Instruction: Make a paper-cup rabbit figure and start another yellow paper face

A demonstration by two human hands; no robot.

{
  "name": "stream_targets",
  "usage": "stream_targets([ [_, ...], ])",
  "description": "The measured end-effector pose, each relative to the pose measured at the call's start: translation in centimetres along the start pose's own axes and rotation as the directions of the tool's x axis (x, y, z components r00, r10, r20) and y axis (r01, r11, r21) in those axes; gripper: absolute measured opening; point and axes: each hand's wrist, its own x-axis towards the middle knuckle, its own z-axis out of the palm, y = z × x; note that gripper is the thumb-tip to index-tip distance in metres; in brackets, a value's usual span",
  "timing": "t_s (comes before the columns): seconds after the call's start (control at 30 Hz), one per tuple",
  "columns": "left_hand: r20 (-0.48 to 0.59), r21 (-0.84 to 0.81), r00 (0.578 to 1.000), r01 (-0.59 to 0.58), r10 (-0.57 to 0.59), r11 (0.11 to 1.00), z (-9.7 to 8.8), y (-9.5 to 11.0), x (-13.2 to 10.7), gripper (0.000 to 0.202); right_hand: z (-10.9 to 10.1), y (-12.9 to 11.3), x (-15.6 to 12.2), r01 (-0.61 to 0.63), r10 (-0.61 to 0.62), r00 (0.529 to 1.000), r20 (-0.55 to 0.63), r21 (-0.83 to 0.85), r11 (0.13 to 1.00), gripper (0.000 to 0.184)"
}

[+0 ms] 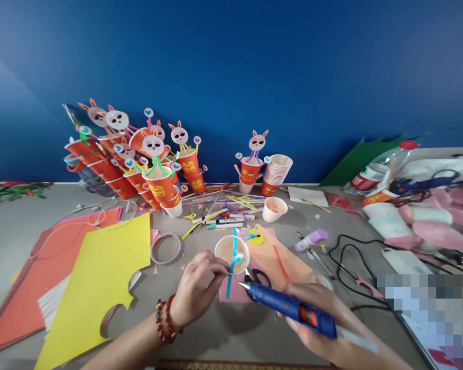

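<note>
My left hand (200,282) grips a white paper cup (220,246) by its near rim, fingers closed. A bent blue strip (234,249) crosses the cup's mouth, one end reaching past the near edge, with a whitish spot at its middle. In my right hand (327,303) is a blue hot glue gun (281,304), its metal nozzle pointing left, just short of the cup and not touching it. A clear glue stick (357,340) juts from its rear. Black-handled scissors (260,278) lie partly hidden beyond the gun. A yellow animal-face cutout (256,236) rests behind the cup.
Decorated red cups (159,187) with paper rabbits crowd the back left. Stacked cups (278,167) and markers (226,225) are at the back centre. Yellow paper (100,267) and a tape roll (165,248) lie left. A glue stick tube (312,240), black cables (339,272) and a bottle (381,167) are right.
</note>
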Motion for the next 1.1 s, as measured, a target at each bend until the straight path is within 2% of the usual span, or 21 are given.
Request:
stream_targets([
  [0.1, -0.046, 0.01, 0.998, 0.03, -0.03, 0.999, 0.0, 0.3, 0.1, 0.016, 0.4, -0.7, 0.6, 0.013, 0.01, 0.971, 0.237, -0.093, 0.996, 0.012],
  [0.17, -0.064, 0.021, 0.997, 0.043, -0.041, 0.999, -0.1, 0.5, 0.2, 0.014, 0.8, -0.8, 0.6, 0.005, 0.037, 0.963, 0.266, -0.156, 0.988, 0.012],
  [0.53, -0.082, 0.039, 0.997, 0.017, -0.014, 0.999, 0.1, 0.3, 0.0, 0.018, 2.1, 0.3, -0.2, -0.015, 0.073, 0.968, 0.242, -0.234, 0.972, 0.015],
  [0.77, -0.079, 0.042, 0.997, 0.015, -0.012, 0.999, 0.1, 0.3, -0.1, 0.02, 2.1, 0.1, 0.2, 0.009, 0.05, 0.96, 0.274, -0.209, 0.978, 0.007],
  [1.1, -0.086, 0.036, 0.996, 0.014, -0.011, 0.999, -0.1, 0.4, 0.0, 0.02, 2.0, 0.4, 0.1, -0.001, 0.068, 0.953, 0.294, -0.222, 0.975, 0.007],
])
